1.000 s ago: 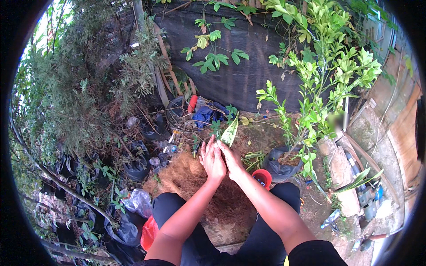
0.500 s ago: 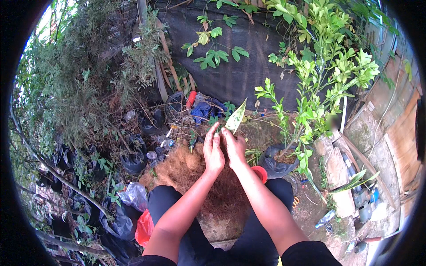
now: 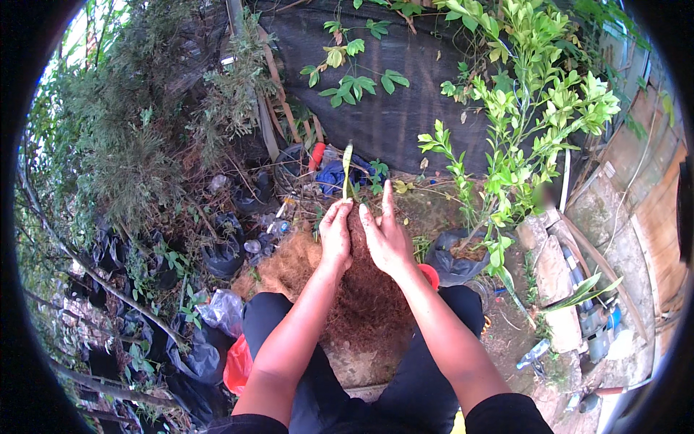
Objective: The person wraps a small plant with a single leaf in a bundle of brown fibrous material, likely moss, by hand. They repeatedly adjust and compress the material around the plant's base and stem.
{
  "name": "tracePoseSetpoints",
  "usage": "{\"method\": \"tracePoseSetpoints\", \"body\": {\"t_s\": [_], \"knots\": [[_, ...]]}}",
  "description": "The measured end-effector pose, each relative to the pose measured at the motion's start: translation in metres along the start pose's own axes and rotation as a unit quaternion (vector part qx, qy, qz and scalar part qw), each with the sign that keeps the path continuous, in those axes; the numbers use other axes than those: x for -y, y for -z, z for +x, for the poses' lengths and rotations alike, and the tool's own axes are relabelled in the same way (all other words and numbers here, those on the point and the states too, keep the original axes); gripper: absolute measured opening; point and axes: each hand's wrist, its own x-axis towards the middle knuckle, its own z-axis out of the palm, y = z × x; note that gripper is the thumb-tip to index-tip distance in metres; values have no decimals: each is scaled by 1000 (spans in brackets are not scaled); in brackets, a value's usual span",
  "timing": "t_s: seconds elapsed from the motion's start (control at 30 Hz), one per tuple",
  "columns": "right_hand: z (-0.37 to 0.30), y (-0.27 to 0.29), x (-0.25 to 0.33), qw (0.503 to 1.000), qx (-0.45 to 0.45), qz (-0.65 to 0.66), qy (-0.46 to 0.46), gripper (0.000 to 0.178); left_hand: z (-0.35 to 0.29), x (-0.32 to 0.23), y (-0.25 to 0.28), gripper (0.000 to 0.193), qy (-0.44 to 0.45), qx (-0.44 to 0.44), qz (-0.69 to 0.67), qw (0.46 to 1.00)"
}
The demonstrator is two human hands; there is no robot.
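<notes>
My left hand (image 3: 335, 235) pinches the base of a snake plant leaf (image 3: 348, 172), which stands upright and shows nearly edge-on. The leaf is pale green with yellowish edges. Just to the right, my right hand (image 3: 388, 237) is open, its thumb and a finger pointing up and apart from the leaf. Brown fibre (image 3: 359, 242) shows between the palms; I cannot tell whether it is held or part of the pile behind. Under my wrists lies a heap of coconut fibre (image 3: 369, 300), dark brown near my legs and lighter tan (image 3: 289, 264) on the left.
A red pot (image 3: 429, 275) sits partly behind my right wrist. Beyond it a black planting bag (image 3: 447, 266) holds a leafy shrub. More snake plant leaves (image 3: 578, 294) lie at the right by stone blocks. Plastic bags (image 3: 223, 311) lie left of my knee; dark sheeting (image 3: 412, 123) hangs behind.
My hands were cupped close together around the leaf's base; now they are apart. The leaf has shifted left and turned edge-on, and my right hand has let go.
</notes>
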Motion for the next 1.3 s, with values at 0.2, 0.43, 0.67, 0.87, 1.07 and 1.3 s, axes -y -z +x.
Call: {"method": "tracePoseSetpoints", "body": {"t_s": [0.2, 0.43, 0.67, 0.87, 1.07, 1.3], "knots": [[9, -15, -6, 977, -180, 62, 97, 92, -15, 1, -9, 26, 69, -25, -86, 994], [16, -31, -24, 965, -108, 233, 53, 81, -46, 16, -16, 63, -190, 146, 119, 963], [27, -26, -42, 910, 41, 412, -6, 67, -43, 7, -13, 88, -283, 215, 262, 897], [31, -27, -56, 869, 73, 488, -46, 58, -33, 22, -15, 66, -236, 150, 302, 911], [36, -33, -72, 906, 3, 415, -85, 60, -31, 41, -11, 59, -201, 118, 295, 927], [51, -56, -92, 926, -67, 361, -83, 32, -21, 63, 2, 52, -126, 58, 301, 943]]}}
